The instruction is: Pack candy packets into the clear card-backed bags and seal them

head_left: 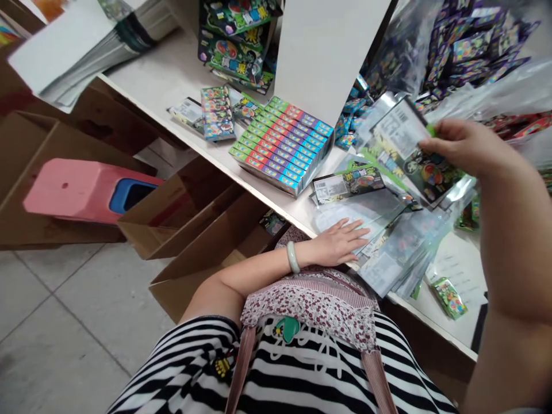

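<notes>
Right of frame: your right hand [466, 145] pinches printed packet [411, 165] by edge; probably light, slippery, bendy, best gripped there. Below centre: your left hand [338, 244] flat, fingers spread, on clear packets [379, 214].

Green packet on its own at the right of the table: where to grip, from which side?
Pinch the green packet across its narrow width, around mid-length, probably from above. It lies flat, longer than wide, its long edges uncovered. The clear bags pile up to its left, so keeping fingers off that side looks safer.
</notes>
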A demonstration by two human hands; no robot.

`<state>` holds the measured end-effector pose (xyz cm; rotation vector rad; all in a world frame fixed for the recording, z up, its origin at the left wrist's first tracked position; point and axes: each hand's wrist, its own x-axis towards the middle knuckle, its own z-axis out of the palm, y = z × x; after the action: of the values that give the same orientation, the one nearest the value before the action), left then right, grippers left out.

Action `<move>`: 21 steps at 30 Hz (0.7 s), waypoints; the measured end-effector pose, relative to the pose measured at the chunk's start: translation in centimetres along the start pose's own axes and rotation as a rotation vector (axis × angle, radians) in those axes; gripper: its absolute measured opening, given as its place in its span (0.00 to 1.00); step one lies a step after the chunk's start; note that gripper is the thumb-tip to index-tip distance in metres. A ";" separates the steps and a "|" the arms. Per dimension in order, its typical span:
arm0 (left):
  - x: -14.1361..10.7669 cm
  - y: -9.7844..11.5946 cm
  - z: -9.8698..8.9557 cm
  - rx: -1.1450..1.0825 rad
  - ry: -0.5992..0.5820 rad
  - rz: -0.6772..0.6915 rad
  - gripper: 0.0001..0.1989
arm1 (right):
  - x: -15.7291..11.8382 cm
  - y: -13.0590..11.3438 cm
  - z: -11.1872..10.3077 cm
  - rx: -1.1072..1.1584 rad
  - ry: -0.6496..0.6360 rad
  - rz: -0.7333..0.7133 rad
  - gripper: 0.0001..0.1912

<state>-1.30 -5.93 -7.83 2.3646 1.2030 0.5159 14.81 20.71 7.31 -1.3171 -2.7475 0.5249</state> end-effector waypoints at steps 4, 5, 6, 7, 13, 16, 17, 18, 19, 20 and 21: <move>0.1 0.1 0.0 0.003 -0.017 -0.004 0.24 | 0.9 -1.6 2.5 -0.020 -0.322 -0.106 0.16; 0.1 0.1 0.1 0.005 -0.021 -0.002 0.24 | 1.6 -2.7 3.4 -0.087 -0.377 -0.159 0.14; 0.1 0.2 0.1 0.009 -0.023 -0.001 0.24 | 2.5 -3.8 4.3 -0.135 -0.432 -0.217 0.14; 0.1 0.2 0.2 0.013 -0.021 -0.001 0.25 | 3.4 -5.1 5.3 -0.173 -0.483 -0.268 0.17; 0.2 -0.1 0.3 0.029 0.001 0.017 0.24 | 6.8 -10.4 10.0 -0.511 -0.599 -0.302 0.31; 0.1 -0.2 0.2 0.046 -0.002 0.024 0.24 | 7.1 -11.2 10.9 -0.548 -0.588 -0.308 0.30; 0.1 -0.2 0.1 0.049 -0.003 0.025 0.24 | 7.1 -11.3 10.9 -0.553 -0.579 -0.313 0.28; 0.1 -0.2 0.1 0.049 -0.003 0.026 0.24 | 7.1 -11.3 10.6 -0.560 -0.576 -0.315 0.26; 0.0 -0.2 0.0 0.048 -0.002 0.025 0.24 | 7.1 -11.2 10.2 -0.566 -0.572 -0.317 0.23; 0.0 -0.3 0.0 0.045 -0.002 0.022 0.24 | 7.0 -11.0 9.4 -0.570 -0.567 -0.313 0.20; 0.0 -0.3 0.1 0.042 -0.004 0.016 0.24 | 6.7 -10.6 8.4 -0.565 -0.561 -0.314 0.17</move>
<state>-1.46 -5.84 -8.03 2.4110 1.2047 0.4962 1.01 17.34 2.14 -0.8440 -3.6752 0.0914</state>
